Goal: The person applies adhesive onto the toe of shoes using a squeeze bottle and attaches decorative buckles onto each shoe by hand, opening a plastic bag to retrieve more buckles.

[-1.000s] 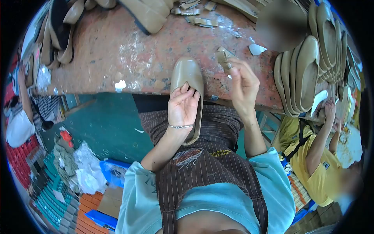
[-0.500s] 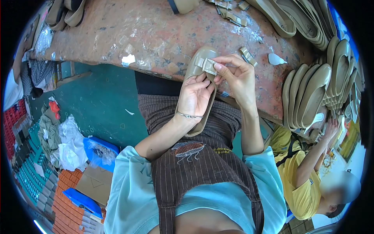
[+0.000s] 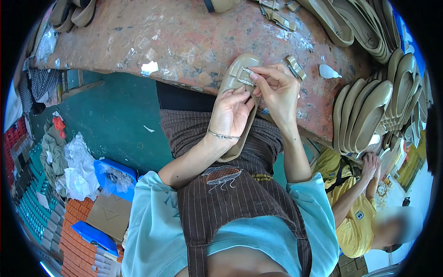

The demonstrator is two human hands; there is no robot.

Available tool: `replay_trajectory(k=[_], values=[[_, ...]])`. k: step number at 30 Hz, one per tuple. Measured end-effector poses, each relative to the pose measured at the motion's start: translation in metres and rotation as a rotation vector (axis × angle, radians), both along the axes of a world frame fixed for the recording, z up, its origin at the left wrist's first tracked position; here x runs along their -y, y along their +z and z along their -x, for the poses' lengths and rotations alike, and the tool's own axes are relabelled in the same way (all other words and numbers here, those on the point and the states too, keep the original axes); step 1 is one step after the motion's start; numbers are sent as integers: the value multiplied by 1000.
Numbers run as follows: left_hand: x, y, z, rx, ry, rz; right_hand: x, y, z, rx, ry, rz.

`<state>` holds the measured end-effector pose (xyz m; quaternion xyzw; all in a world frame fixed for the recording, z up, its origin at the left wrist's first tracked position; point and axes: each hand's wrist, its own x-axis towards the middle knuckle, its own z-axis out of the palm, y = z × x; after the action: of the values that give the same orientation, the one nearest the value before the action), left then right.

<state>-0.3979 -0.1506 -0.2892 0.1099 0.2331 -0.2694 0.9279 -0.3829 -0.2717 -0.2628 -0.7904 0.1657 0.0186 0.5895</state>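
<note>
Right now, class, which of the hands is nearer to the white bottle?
Right. The right hand is left of the white bottle, pinching the bow at the shoe's toe; the left hand is farther left, holding the shoe.

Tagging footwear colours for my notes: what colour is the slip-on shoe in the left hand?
The slip-on shoe is tan, showing best in the head view.

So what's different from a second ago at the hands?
The right hand moved left, from the tabletop beside the tan flat shoe to its front. Its fingers now pinch a rhinestone-trimmed bow on the shoe's front, which was bare. The view shifted too.

Same as before: left hand holding the shoe at its opening; white bottle on the table.
</note>
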Motion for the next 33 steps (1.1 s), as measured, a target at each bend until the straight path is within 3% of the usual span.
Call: replay_trajectory(k=[3,5,6,7,9,11,13,16,17,18,19,20,21,22,23,24,25,26,28,29,30,31,33], values=[[3,6,-4,-58,-3,-64,-5,4,1,-9,-39,72],[9,8,-9,-116,-70,-311,-8,3,2,-9,-91,73],[11,8,-10,-124,-73,-369,-9,0,3,42,-77,196],[11,10,-11,-141,-74,-405,-9,-2,4,98,-69,320],[9,11,-7,-74,-54,-392,-5,4,9,79,-54,290],[-3,16,-8,-20,-62,-342,3,8,14,28,-132,-343],[-21,27,-14,47,-52,-266,16,14,26,110,-168,-548],[-62,51,-39,211,84,-372,37,4,44,162,-224,-411],[-96,38,-52,271,159,-419,42,0,50,182,-241,-414],[-101,80,-80,224,180,-559,47,-5,55,158,-260,-357],[-129,93,-108,490,123,-319,50,-9,61,130,-283,-299],[-136,128,-133,584,190,-437,52,-10,66,141,-313,-284],[-168,142,-173,672,214,-376,53,-12,69,154,-344,-282],[-178,183,-212,768,262,-650,53,-14,73,197,-346,-134],[-254,197,-290,906,285,-706,55,-13,83,225,-363,28],[-266,238,-344,927,-51,-488,54,-3,85,278,-425,143],[-274,254,-406,973,268,-972,61,7,90,346,-364,423],[-369,245,-495,980,204,-915,69,7,98,460,-409,599],[-408,227,-491,775,-61,-1177,94,13,115,610,-527,955],[-405,219,-502,679,-185,-1319,109,20,125,652,-607,1125],[-321,201,-570,581,-302,-1471,124,25,137,592,-714,1220],[-375,166,-595,606,-330,-1456,139,30,148,534,-817,1305],[-404,82,-658,1815,-764,-2623,165,40,166,328,-864,1261]])
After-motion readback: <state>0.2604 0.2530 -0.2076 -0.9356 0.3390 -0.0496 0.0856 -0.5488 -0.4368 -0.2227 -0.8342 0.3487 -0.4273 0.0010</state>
